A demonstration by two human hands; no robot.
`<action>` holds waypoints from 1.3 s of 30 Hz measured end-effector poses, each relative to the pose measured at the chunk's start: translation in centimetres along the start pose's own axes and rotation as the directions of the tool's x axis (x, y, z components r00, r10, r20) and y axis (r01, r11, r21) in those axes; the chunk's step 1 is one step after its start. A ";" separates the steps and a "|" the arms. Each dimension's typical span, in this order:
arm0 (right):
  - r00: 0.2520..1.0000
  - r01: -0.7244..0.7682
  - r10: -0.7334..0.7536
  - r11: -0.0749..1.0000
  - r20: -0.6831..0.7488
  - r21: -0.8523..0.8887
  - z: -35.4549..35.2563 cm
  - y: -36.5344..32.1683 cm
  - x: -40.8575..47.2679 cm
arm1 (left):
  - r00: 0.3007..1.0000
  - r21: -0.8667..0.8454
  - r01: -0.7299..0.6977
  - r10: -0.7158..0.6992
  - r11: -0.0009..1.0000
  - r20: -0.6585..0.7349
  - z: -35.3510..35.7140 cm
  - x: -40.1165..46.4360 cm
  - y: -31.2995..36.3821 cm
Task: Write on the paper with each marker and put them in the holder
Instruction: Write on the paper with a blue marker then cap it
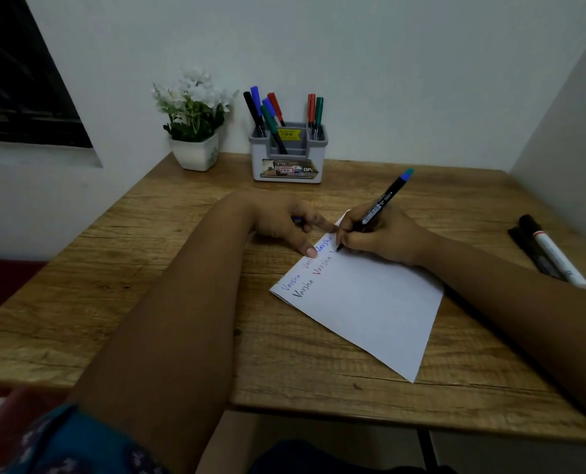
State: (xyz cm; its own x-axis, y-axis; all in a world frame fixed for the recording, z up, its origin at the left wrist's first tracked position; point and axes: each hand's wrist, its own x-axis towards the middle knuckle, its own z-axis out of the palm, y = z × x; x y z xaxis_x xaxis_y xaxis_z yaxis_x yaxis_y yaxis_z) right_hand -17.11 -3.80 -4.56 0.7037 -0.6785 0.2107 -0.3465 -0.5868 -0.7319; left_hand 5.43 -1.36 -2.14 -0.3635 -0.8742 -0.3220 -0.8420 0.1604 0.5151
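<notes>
Now we are looking down at our wooden table (147,268), moving from the left. Farthest left, against the wall, a white pot of white flowers (195,121) is standing. Just right of it the grey marker holder (288,155) is sitting, already carrying several markers: black, blue, green and red ones in its left side, a red and a green one in its right side.

Nearer to us, our left hand (284,224) is lying on the table with its fingers spread loosely, the thumb tip pressing the upper left edge of the white paper (363,302); something small and blue is peeking from under the fingers, but we cannot tell what it is. The paper is lying at a slant, and two rows of handwritten words are running along its upper edge.

Our right hand (380,237) is closing around a black marker with a green end (380,206), its tip touching the paper.

Far right, two more markers (548,251) are lying side by side on the table.
</notes>
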 end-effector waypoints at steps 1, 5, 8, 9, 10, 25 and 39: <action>1.000 -0.009 0.009 1.000 -0.006 0.022 -0.1 0.0 0.0 | 1.000 -0.001 0.002 -0.002 1.000 -0.001 0.0 0.0 0.0; 0.996 -0.038 0.043 0.997 -0.074 0.069 -0.1 0.2 0.0 | 1.000 -0.028 -0.008 0.008 1.000 0.010 0.0 0.0 -0.1; 0.999 -0.024 0.024 1.000 -0.038 -0.010 0.0 0.1 0.0 | 1.000 -0.039 -0.003 0.003 0.999 0.006 0.0 0.1 -0.2; 0.999 -0.019 0.018 1.000 -0.037 -0.011 0.0 0.1 0.0 | 1.000 -0.046 0.000 0.000 0.999 0.004 0.0 0.1 -0.2; 0.999 -0.015 0.015 1.000 -0.040 -0.005 0.0 0.1 0.0 | 1.000 -0.051 0.002 -0.002 0.999 0.003 0.0 0.1 -0.2; 0.997 -0.032 0.033 0.999 -0.066 0.006 -0.1 0.2 0.1 | 1.000 -0.051 -0.002 0.002 0.999 0.009 0.1 -0.2 0.0; 0.985 -0.066 0.108 0.955 -0.132 0.290 -0.1 0.6 0.4 | 1.000 -0.030 0.011 -0.011 0.999 0.009 0.1 -0.1 0.1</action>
State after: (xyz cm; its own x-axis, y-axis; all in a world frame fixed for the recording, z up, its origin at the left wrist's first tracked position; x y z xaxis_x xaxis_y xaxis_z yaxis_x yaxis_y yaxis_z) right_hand -17.09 -4.42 -4.89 0.5743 -0.7903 0.2137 -0.1978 -0.3873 -0.9005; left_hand 5.38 -1.26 -2.14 -0.3576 -0.8719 -0.3344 -0.8335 0.1366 0.5353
